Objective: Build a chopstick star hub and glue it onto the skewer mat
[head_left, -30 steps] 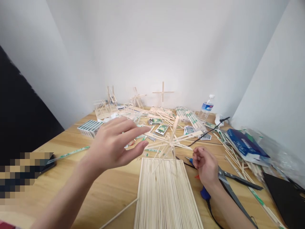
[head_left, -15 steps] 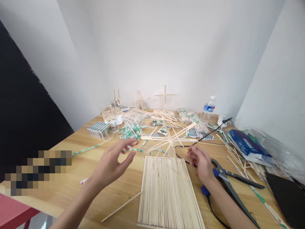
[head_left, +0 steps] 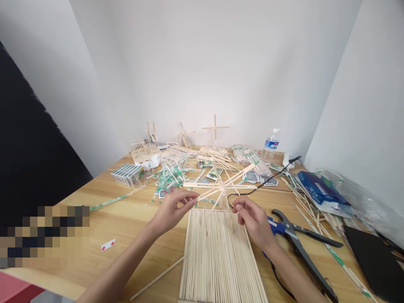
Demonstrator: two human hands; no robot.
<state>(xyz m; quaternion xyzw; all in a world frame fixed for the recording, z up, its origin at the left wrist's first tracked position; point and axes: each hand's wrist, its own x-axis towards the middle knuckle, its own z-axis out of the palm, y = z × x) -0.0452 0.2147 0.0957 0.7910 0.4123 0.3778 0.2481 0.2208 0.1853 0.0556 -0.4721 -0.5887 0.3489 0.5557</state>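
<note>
A windmill-like frame of thin wooden sticks [head_left: 222, 187], with arms spreading from one hub, stands on legs at the far end of a flat panel of side-by-side sticks [head_left: 221, 256]. My left hand [head_left: 175, 210] pinches the tip of the frame's lower left arm between thumb and fingers. At the frame's right side, my right hand [head_left: 254, 219] is closed, thumb against curled fingers, close to a leg. Whether anything sits between those fingertips I cannot make out. A loose stick [head_left: 158, 277] lies left of the panel.
Large black-handled cutters [head_left: 293, 240] and a blue glue-gun-like tool [head_left: 276, 226] lie beside my right forearm. Behind are a stick cross [head_left: 215, 127], a water bottle [head_left: 270, 145], green wrapper scraps [head_left: 172, 176] and a clear box [head_left: 128, 174]. A blue packet [head_left: 323, 193] lies right.
Both hands have moved inward to the stick frame. My left fingers, apart before, have closed on an arm's tip. My right hand has come nearer the leg. The view has shifted slightly.
</note>
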